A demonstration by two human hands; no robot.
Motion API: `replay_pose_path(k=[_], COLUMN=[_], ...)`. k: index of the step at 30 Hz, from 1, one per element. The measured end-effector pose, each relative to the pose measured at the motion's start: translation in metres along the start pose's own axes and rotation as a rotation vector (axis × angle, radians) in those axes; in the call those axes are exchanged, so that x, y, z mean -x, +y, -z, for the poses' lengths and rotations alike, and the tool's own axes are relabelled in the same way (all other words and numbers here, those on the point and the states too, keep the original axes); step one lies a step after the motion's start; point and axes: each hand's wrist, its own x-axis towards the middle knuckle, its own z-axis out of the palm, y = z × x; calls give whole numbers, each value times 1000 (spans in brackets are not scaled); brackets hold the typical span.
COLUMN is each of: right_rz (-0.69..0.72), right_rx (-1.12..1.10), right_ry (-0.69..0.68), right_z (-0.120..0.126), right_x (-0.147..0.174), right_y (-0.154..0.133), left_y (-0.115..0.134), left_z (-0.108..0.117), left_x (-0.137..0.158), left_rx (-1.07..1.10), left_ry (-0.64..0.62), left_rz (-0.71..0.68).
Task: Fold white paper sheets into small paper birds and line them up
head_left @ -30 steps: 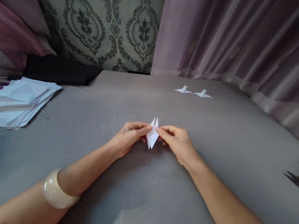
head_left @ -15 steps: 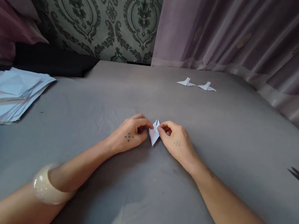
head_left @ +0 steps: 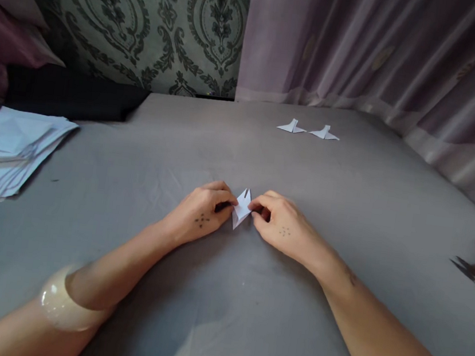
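Take the folded white paper [head_left: 241, 210] as the middle of your dial, with 12 o'clock straight away from you. It sits low at the table [head_left: 253, 336], between your 2 hands, its 2 narrow points side by side toward 12 o'clock and its broader tip toward 7 o'clock; you cannot tell whether it rests fully on the surface.

Your left hand [head_left: 205, 211] comes in from 8 o'clock, its grip nearly closed, fingertips and thumb drawn together on the paper's 9 o'clock edge. Your right hand [head_left: 286, 224] comes in from 4 o'clock, its grip pinched small on the 3 o'clock corner. You wear a pale, glossy bangle [head_left: 68, 307] on your left arm, at 8 o'clock.

Toward 1 o'clock, 2 winged paper shapes [head_left: 325, 133] lie just beside each other. Well apart, between 9 and 10 o'clock, is a stack of white sheets [head_left: 13, 136], with black cloth [head_left: 74, 94] behind it. Pointed metal blades [head_left: 472, 275] lie past 3 o'clock, cut off by the frame.
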Motion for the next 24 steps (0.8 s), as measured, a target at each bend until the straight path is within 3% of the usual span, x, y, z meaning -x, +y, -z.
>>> replay_pose_path(k=[8,24], right_rz=[-17,-111], right_rx=[114,129], right_ry=[1,29], right_z=[-5,-11], right_x=[-2,-7], right_y=[0,3], left_y=[2,5], left_z=[1,-1], left_x=[-4,-11], left_rx=[-5,21], left_ry=[8,23], left_rz=[92,210])
